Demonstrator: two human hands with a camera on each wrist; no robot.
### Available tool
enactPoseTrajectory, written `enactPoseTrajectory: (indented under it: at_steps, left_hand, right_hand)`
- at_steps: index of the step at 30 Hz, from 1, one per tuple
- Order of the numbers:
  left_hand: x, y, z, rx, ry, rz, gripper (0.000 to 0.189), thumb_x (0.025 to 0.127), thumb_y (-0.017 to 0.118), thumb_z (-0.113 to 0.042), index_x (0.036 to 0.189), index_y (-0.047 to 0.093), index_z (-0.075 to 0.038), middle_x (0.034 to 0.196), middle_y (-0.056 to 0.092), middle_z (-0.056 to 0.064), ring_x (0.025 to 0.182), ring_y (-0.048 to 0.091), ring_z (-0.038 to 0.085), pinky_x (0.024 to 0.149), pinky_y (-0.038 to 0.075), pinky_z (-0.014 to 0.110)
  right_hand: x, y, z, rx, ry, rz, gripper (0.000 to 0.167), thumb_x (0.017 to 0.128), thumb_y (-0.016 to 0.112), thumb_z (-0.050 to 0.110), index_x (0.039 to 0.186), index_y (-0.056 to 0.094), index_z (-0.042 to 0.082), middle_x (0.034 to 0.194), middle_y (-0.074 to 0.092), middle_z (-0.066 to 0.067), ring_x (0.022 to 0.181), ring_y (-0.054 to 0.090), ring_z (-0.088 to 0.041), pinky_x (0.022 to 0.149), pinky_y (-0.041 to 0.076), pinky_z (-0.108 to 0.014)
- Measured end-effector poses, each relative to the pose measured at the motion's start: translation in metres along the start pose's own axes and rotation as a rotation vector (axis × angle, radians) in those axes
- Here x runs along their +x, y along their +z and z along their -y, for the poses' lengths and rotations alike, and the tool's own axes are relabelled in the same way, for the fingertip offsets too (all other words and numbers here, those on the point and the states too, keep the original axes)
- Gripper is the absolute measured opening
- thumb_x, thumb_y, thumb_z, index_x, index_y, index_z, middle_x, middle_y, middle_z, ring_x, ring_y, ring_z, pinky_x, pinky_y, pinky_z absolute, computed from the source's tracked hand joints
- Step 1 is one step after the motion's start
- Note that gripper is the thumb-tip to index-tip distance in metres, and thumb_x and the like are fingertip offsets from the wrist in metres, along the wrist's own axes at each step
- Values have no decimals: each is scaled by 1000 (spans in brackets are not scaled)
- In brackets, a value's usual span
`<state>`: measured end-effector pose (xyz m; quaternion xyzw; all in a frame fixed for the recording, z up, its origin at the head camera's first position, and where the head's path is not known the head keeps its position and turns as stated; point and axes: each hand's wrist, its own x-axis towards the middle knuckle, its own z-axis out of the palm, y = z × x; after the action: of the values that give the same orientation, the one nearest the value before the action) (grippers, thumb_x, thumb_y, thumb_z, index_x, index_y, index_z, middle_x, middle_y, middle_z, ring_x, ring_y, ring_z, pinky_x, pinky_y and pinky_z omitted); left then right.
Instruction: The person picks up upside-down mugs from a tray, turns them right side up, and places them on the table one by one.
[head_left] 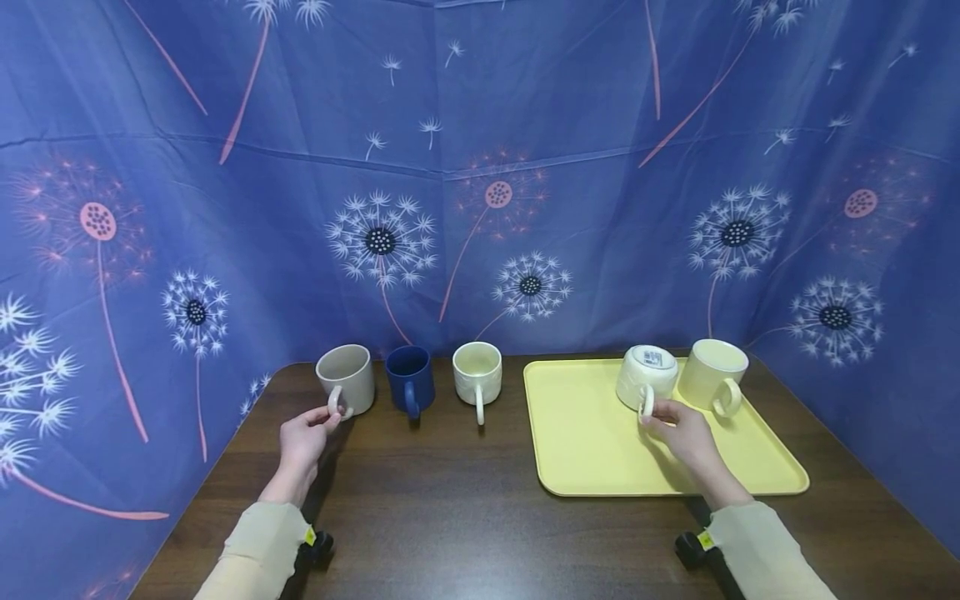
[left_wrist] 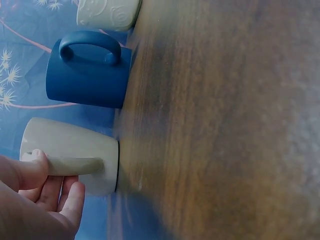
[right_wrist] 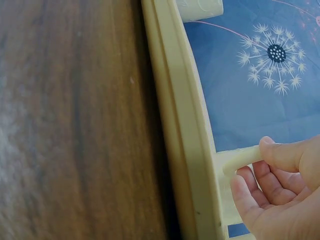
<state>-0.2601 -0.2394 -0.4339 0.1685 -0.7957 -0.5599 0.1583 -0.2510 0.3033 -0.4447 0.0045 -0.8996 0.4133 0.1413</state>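
At the left end of the row stands an upright grey-beige mug [head_left: 351, 375]; my left hand [head_left: 306, 437] pinches its handle between thumb and fingers. On the yellow tray [head_left: 585, 450] a white mug [head_left: 637, 379] sits upside down, its marked base facing up. My right hand [head_left: 684, 433] pinches that mug's handle. Just right of it, on the same tray, a larger cream mug [head_left: 708, 375] is also upside down. In the right wrist view the tray's rim [right_wrist: 187, 125] hides the lower part of the white mug.
Beside the grey-beige mug, a dark blue mug [head_left: 408, 375] and a pale embossed mug [head_left: 477, 371] stand upright, handles toward me. All rest on a brown wooden table [head_left: 427, 517]. A blue dandelion-print cloth [head_left: 600, 233] hangs behind and along both sides.
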Motion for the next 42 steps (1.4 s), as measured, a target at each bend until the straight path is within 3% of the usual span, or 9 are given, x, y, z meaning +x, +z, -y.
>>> enactPoseTrajectory:
  at_steps: [7,14,20,27,37,42]
  left_hand:
    - [-1,-2,0,13,1,34,30,88,65,-10,114,64,6,101,71,10,86,53,4,70,39,11]
    - [-4,-5,-4,47,39,50,30,88,64,-7,113,63,8,107,67,20,81,53,2,68,41,12]
    - [-8,-5,-7,51,71,35,31,88,62,-5,117,61,7,115,63,24,82,55,-1,67,42,9]
    - [-14,-6,-7,90,119,-14,28,88,61,-3,115,63,4,111,65,23,76,54,-5,65,42,10]
    - [-21,-12,-11,75,138,-58,22,88,60,-1,109,64,5,108,65,24,69,51,-12,63,41,7]
    - [-28,-13,-15,86,140,-40,22,88,61,-3,109,65,3,107,66,22,71,51,-7,64,40,11]
  right_hand:
    - [2,-3,6,14,-14,0,25,90,60,7,108,59,-10,105,63,-28,103,57,-43,87,42,-51]
    - [5,-6,12,26,-10,24,28,93,55,9,112,55,-12,110,60,-31,106,55,-46,88,42,-52]
    - [7,-9,17,10,-39,10,25,93,55,8,109,57,-11,107,62,-30,103,56,-40,82,45,-39]
    - [6,-13,26,8,-39,-3,25,93,56,8,108,58,-12,104,63,-28,97,57,-33,73,43,-21]
    - [6,-18,34,112,-6,40,31,95,53,8,113,52,-18,108,59,-33,81,55,0,69,46,-12]
    - [6,-19,34,174,6,62,32,96,50,5,115,50,-20,110,58,-35,79,53,9,71,48,-12]
